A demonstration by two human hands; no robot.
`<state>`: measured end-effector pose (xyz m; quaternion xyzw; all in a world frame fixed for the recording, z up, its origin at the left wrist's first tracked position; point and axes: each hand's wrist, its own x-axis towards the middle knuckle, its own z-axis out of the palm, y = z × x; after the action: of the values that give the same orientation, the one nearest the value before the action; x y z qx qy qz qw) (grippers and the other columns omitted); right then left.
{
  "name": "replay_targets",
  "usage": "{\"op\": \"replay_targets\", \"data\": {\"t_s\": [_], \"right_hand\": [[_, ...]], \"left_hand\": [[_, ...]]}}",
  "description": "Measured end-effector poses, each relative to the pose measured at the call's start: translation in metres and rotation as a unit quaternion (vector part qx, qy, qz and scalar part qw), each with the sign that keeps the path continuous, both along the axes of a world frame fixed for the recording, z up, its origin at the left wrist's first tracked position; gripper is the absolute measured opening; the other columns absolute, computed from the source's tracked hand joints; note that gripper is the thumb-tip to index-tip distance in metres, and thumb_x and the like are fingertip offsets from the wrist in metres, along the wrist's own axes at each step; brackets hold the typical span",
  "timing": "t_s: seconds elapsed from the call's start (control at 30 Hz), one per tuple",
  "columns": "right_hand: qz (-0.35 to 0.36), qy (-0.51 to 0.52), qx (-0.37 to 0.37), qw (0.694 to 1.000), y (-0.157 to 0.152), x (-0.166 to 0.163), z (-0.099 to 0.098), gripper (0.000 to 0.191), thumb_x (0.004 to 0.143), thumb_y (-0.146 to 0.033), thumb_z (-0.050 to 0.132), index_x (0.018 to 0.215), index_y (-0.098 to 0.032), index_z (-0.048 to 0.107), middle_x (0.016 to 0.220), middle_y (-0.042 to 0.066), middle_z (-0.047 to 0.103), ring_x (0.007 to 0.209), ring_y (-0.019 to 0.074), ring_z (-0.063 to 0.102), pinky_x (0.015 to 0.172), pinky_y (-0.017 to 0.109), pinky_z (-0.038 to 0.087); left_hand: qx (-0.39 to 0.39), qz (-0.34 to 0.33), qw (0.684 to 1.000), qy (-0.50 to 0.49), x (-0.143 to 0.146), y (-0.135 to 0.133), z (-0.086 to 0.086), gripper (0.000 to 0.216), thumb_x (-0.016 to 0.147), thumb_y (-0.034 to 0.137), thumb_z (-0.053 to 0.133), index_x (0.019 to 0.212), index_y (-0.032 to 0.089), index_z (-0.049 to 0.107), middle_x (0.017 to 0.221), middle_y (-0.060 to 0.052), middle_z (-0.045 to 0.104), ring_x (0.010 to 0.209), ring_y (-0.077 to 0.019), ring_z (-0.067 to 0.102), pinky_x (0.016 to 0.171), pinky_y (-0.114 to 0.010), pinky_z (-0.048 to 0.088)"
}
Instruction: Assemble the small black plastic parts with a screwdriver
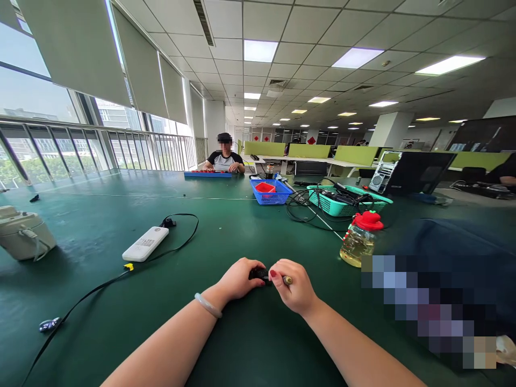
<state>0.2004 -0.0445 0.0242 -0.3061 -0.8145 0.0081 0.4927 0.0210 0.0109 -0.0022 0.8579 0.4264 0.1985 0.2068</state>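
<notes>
On the dark green table (133,328), at the far left, sits a beige object (26,236) with a strap hanging at its side. Nearer the viewer, a shiny dark piece (50,324) lies by a black cord (86,293), which runs up to a yellow clip (128,266) just beside a white slab-shaped device (145,244). Farther back, a person in a cap sits behind a long blue tray (207,174) with red things in it. At the near middle, the left hand (241,278) — a pale bangle (208,306) on its wrist — grips a small black object (258,274) down at the tabletop, fingers curled around it. Just right of it, the right hand (294,285) is closed in a fist around a slim tool (287,280) with a brass-coloured end; whether its tip touches the black object is hidden. Beyond stand a blue basket (271,199) holding a red container (265,187), then a teal basket (336,208) heaped with black cables, and a red-lidded jar (358,246) of yellowish liquid.
</notes>
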Motion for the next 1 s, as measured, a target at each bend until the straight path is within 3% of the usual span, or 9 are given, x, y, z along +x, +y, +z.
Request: {"op": "replay_targets", "data": {"t_s": [0.37, 0.6, 0.87, 1.0], "right_hand": [[0.004, -0.02, 0.017, 1.0, 0.003, 0.004, -0.004, 0.046, 0.1, -0.03, 0.034, 0.058, -0.02, 0.05, 0.052, 0.0, 0.05, 0.05, 0.0122, 0.043, 0.052, 0.027, 0.031], [-0.003, -0.129, 0.132, 0.983, -0.001, -0.003, -0.007, 0.049, 0.097, -0.032, 0.042, 0.051, -0.02, 0.052, 0.05, -0.001, 0.042, 0.051, 0.0124, 0.036, 0.051, 0.028, 0.026], [-0.012, -0.088, 0.124, 0.988, -0.003, -0.002, -0.005, 0.051, 0.099, -0.033, 0.037, 0.055, -0.019, 0.056, 0.051, -0.001, 0.041, 0.051, 0.0129, 0.035, 0.052, 0.028, 0.027], [0.004, -0.151, 0.185, 0.971, -0.003, -0.003, -0.006, 0.052, 0.099, -0.035, 0.04, 0.051, -0.019, 0.053, 0.051, -0.001, 0.04, 0.052, 0.0133, 0.033, 0.052, 0.029, 0.025]], "left_hand": [[0.015, -0.006, 1.0, 0.004, 0.0, -0.003, 0.001, 0.029, 0.079, 0.035, 0.066, 0.106, 0.023, 0.064, 0.1, -0.003, 0.07, 0.096, -0.0226, 0.059, 0.083, -0.033, 0.046], [0.031, -0.003, 0.999, 0.018, 0.001, -0.004, 0.0, 0.029, 0.078, 0.026, 0.062, 0.107, 0.021, 0.064, 0.102, -0.004, 0.07, 0.097, -0.0225, 0.059, 0.086, -0.033, 0.046], [0.037, -0.007, 0.999, 0.015, 0.001, -0.004, -0.001, 0.03, 0.079, 0.026, 0.062, 0.109, 0.022, 0.063, 0.105, -0.004, 0.07, 0.098, -0.0227, 0.06, 0.088, -0.034, 0.046], [0.033, -0.008, 0.999, 0.014, 0.001, -0.005, 0.0, 0.03, 0.079, 0.026, 0.064, 0.109, 0.022, 0.064, 0.104, -0.004, 0.07, 0.099, -0.0232, 0.059, 0.088, -0.034, 0.046]]}}
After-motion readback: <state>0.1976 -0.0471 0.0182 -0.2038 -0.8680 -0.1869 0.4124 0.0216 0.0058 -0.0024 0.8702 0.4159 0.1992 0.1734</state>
